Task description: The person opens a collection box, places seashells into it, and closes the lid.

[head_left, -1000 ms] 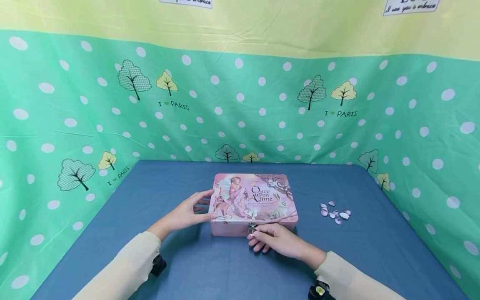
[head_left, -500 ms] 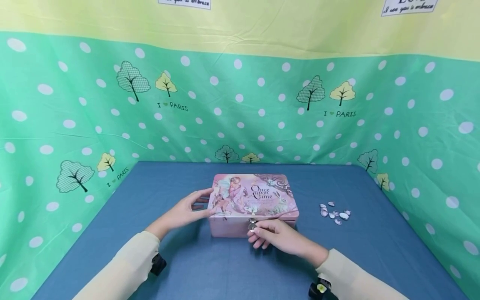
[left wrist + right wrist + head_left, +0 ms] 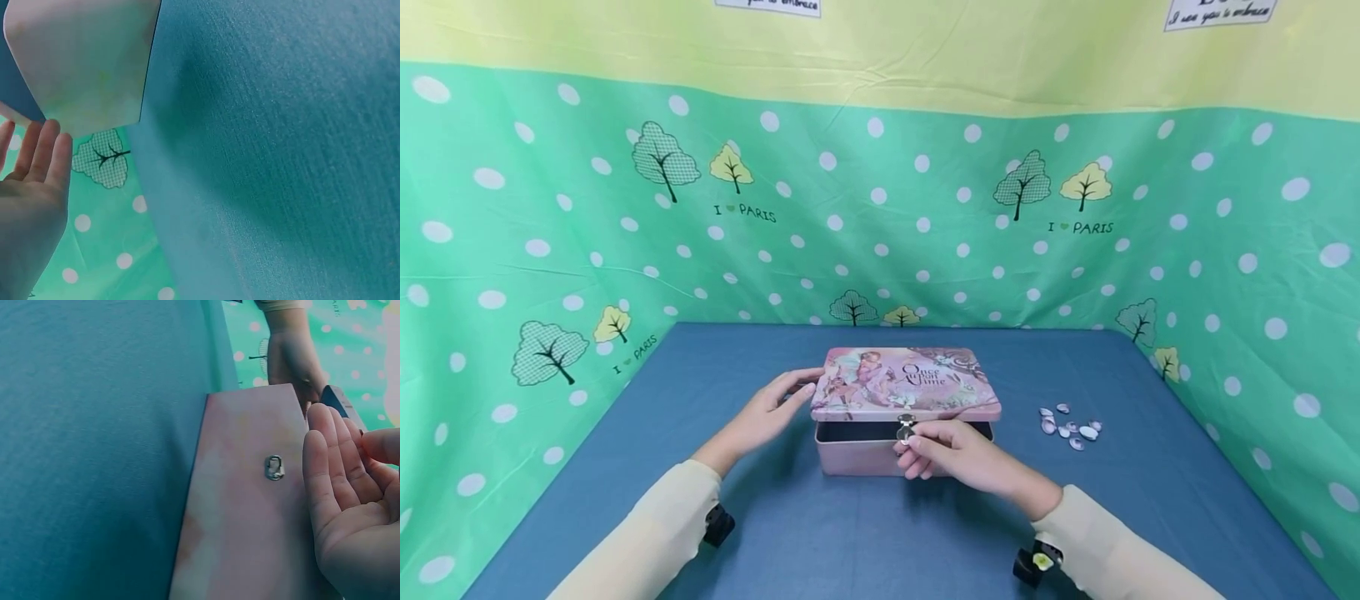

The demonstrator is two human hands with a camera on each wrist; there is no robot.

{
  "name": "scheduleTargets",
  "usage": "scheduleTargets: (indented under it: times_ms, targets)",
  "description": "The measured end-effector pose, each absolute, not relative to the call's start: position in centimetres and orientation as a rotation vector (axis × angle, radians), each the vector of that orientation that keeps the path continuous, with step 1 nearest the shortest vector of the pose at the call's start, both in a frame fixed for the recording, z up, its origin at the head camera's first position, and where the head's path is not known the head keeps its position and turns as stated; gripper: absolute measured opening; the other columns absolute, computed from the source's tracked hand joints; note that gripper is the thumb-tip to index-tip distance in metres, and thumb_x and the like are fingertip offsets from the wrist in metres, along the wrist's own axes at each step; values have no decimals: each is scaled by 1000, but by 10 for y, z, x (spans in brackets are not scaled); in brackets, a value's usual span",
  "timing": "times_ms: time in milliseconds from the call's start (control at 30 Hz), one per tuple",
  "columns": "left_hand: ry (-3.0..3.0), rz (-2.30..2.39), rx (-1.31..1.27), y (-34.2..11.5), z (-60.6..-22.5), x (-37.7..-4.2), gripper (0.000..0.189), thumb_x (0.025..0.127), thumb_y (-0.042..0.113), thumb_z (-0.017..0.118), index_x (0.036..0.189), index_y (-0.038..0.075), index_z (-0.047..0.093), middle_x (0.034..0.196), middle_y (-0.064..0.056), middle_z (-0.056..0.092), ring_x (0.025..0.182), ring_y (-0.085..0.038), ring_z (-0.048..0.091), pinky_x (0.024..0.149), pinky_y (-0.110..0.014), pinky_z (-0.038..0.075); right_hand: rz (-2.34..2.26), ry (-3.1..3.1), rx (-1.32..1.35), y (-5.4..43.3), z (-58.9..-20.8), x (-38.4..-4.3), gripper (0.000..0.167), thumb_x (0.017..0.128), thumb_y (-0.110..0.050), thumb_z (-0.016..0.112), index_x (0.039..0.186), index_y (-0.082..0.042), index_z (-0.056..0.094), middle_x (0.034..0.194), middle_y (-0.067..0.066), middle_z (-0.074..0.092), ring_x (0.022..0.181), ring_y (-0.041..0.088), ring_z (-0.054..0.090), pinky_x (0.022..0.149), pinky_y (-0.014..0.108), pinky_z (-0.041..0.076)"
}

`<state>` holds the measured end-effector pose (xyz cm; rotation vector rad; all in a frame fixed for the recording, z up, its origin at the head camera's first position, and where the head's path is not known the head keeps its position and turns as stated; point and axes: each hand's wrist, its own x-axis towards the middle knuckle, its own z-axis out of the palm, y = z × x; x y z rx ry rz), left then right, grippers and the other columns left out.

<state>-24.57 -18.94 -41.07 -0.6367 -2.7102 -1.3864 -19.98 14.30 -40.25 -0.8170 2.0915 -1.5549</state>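
Observation:
A pink tin box (image 3: 850, 458) stands in the middle of the table, its hinged lid (image 3: 917, 383) printed with fairies and "Once upon a Time". The front of the lid is raised, with a dark gap beneath it; the inside can barely be seen. My right hand (image 3: 970, 458) pinches the metal latch (image 3: 906, 432) at the lid's front edge between thumb and forefinger. In the right wrist view the metal catch (image 3: 274, 467) shows on the box front, free of the latch. At the box's left side, my left hand (image 3: 763, 417) has its fingers extended by the lid.
Several small shells (image 3: 1070, 428) lie loose on the table to the right of the box. A blue cloth (image 3: 820, 542) covers the table. Green dotted curtains (image 3: 880, 225) hang behind and along both sides.
The lid's front has risen from the box, pulled up by the latch in my right hand. My left hand stays at the left side, its thumb now off the front corner and higher.

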Motion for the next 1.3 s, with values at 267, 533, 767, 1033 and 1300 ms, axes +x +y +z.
scheduleTargets:
  times_ms: [267, 533, 767, 1033, 1300]
  targets:
    - [-2594, -1409, -683, -189, -415, -249, 39, 104, 20, 57, 143, 17, 54, 137, -7, 53, 126, -28, 53, 102, -51, 46, -1585, 2085, -817, 143, -396, -202, 35, 108, -24, 50, 120, 4, 67, 106, 23, 70, 91, 22, 71, 81, 34, 59]
    - [-2536, -1413, -693, -189, -416, -250, 46, 97, 13, 69, 141, 18, 59, 141, -5, 52, 132, -26, 49, 105, -48, 45, -1582, 2104, -848, 143, -393, -203, 36, 108, -23, 49, 122, 6, 66, 105, 24, 71, 91, 24, 72, 81, 38, 58]
    - [-2547, -1395, -675, -189, -416, -253, 45, 99, 13, 66, 142, 18, 58, 144, -3, 51, 134, -25, 47, 105, -46, 45, -1587, 2089, -859, 150, -391, -206, 32, 108, -19, 49, 114, 9, 64, 106, 24, 71, 94, 40, 69, 83, 47, 57]
    - [-2554, -1438, -627, -188, -413, -253, 43, 101, 22, 65, 143, 20, 58, 146, -4, 50, 137, -25, 45, 106, -50, 43, -1610, 2130, -855, 164, -387, -208, 30, 108, -16, 48, 126, 4, 63, 108, 23, 70, 94, 40, 69, 84, 44, 57]
    - [-2563, -1423, -569, -184, -411, -257, 43, 102, 31, 62, 143, 22, 57, 143, -3, 54, 131, -24, 50, 105, -47, 44, -1608, 2232, -757, 190, -381, -212, 38, 109, -23, 47, 128, 5, 62, 108, 14, 72, 96, 34, 70, 84, 40, 57]
